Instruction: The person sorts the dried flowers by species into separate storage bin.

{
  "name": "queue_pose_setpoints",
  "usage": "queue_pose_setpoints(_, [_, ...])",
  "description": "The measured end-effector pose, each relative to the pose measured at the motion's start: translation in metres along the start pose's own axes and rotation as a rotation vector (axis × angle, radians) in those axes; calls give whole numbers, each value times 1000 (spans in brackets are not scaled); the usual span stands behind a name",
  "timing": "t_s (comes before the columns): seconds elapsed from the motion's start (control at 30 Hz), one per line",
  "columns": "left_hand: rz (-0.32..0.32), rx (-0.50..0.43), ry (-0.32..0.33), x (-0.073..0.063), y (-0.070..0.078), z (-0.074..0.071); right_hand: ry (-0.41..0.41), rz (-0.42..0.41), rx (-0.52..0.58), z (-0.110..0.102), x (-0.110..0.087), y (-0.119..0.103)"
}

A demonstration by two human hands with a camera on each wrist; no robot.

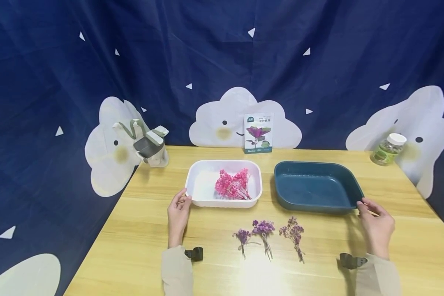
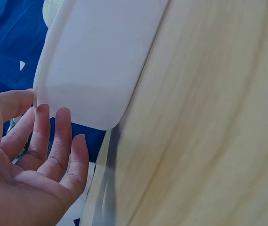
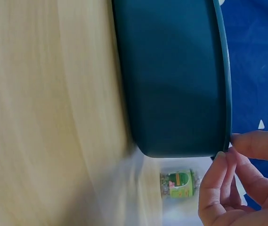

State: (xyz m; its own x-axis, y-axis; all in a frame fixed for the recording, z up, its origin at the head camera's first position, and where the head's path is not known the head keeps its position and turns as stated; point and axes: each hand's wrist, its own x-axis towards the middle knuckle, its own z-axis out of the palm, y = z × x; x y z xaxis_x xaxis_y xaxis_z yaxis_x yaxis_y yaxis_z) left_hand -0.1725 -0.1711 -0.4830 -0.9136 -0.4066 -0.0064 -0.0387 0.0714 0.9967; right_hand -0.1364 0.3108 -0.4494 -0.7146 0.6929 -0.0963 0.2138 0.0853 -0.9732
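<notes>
My left hand [image 1: 179, 213] pinches the rim of a white tray [image 1: 214, 203] at its near left corner; in the left wrist view thumb and forefinger meet at that rim while the other fingers stay apart from it. Inside the tray lie pink dried flowers [image 1: 232, 184]. On the right, a dark teal tray [image 1: 314, 187] has its near right corner pinched by my right hand [image 1: 378, 226]. The right wrist view shows thumb and fingertips on either side of this rim. Three small bunches of purple dried flowers [image 1: 263, 228] lie on the table in front of the trays.
A seed packet [image 1: 258, 133] with a purple plant stands at the back of the wooden table [image 1: 133, 246]. Back left is a pale holder with a dark grey opening and straps [image 1: 151, 148]. A white-lidded jar [image 1: 388, 150] sits back right, before the blue cloud-print curtain [image 1: 214, 49].
</notes>
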Motion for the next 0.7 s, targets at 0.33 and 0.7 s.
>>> queue_pose_setpoints(0.33, [36, 52, -35, -5, 8, 2, -6, 54, 87, -3, 0, 5])
queue_pose_setpoints(0.7, [137, 163, -181, -46, 21, 19, -44, 73, 114, -3, 2, 1])
